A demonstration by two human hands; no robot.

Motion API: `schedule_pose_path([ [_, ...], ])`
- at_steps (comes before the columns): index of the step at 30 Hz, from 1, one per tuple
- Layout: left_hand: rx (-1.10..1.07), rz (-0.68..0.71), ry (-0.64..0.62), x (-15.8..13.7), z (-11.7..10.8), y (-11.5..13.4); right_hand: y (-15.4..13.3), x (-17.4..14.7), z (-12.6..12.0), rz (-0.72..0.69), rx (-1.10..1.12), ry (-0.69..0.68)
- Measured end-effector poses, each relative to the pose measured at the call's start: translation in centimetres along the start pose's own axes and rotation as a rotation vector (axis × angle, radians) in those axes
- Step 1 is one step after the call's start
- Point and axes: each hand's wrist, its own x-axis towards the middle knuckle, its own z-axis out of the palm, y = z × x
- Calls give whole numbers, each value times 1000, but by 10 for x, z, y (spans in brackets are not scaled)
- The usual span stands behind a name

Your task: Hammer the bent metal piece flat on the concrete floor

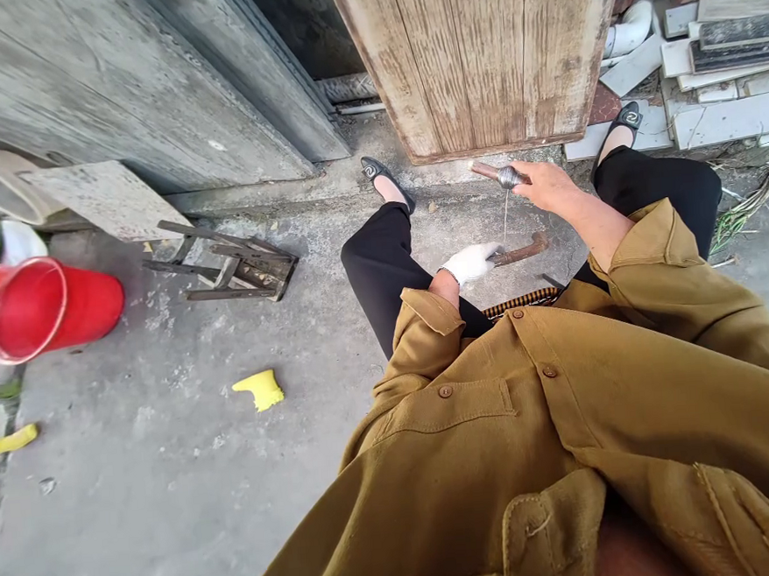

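Observation:
My left hand (473,262), in a white glove, is closed around one end of a brown curved stick (520,251) with a thick, knobbly far end. My right hand (545,185) is bare and grips a short wooden rod (483,170) with grey wire or cord (509,177) wound around it. From this winding a thin strand (505,214) runs down to the stick by my left hand. Both hands are in front of my body, between my knees. Part of a yellow-and-black woven edge (523,301) shows below them, mostly hidden by my shirt.
A wooden panel (467,63) leans ahead of me. Left are an upturned wooden stool (244,267), red buckets (92,300) and a yellow scrap (261,389) on the concrete. Stacked tiles and boards (734,114) lie at the right, beside a white pipe (630,29).

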Motion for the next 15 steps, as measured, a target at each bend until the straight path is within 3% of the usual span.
schedule_pose_path([
  [3,27,14,-39,-10,-10,11,-1,-1,-1,73,-360,-45],
  [6,62,50,-77,-19,-15,19,-5,-3,-2,168,-505,-233],
  [9,30,-4,-42,-26,-13,19,-2,-7,-5,221,-606,-442],
  [12,-108,-101,60,-27,-8,14,8,-11,-5,161,-532,-800],
  [15,-194,-113,130,-21,-3,7,15,-12,1,-4,-201,-1164],
])
